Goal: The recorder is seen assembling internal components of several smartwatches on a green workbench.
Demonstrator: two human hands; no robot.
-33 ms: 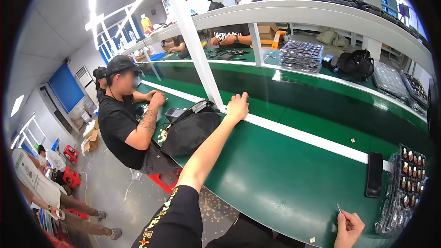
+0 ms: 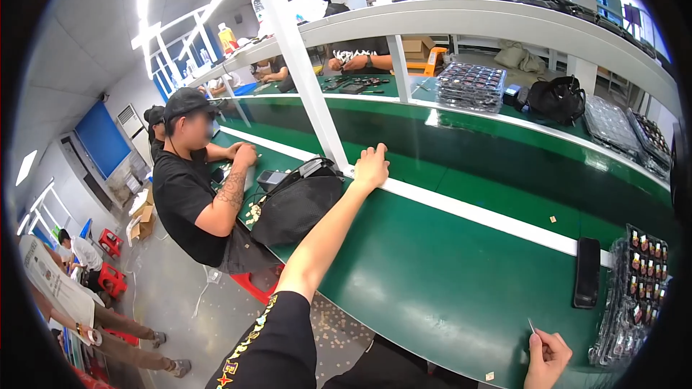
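Note:
My left arm [image 2: 324, 248] stretches forward over the green workbench [image 2: 432, 274]. At its end, my left hand [image 2: 371, 168] lies on the white rail [image 2: 468, 210] beside the foot of a white post, fingers loosely extended over the far side and holding nothing I can see. A black mesh bag [image 2: 299, 205] lies just left of that forearm. Low at the right, my right hand [image 2: 548, 361] is closed in a pinch around a thin silver pointed tool [image 2: 532, 326], whose tip sticks up past the fingers. The rest of the tool is hidden in the hand.
A black phone [image 2: 587, 274] leans by the rail, beside stacked clear trays [image 2: 638, 281] of small parts. Small tan pieces [image 2: 490, 376] lie on the bench and in the green channel [image 2: 497, 202]. A co-worker in black [image 2: 194, 194] sits at the left. A white post [image 2: 303, 72] rises ahead.

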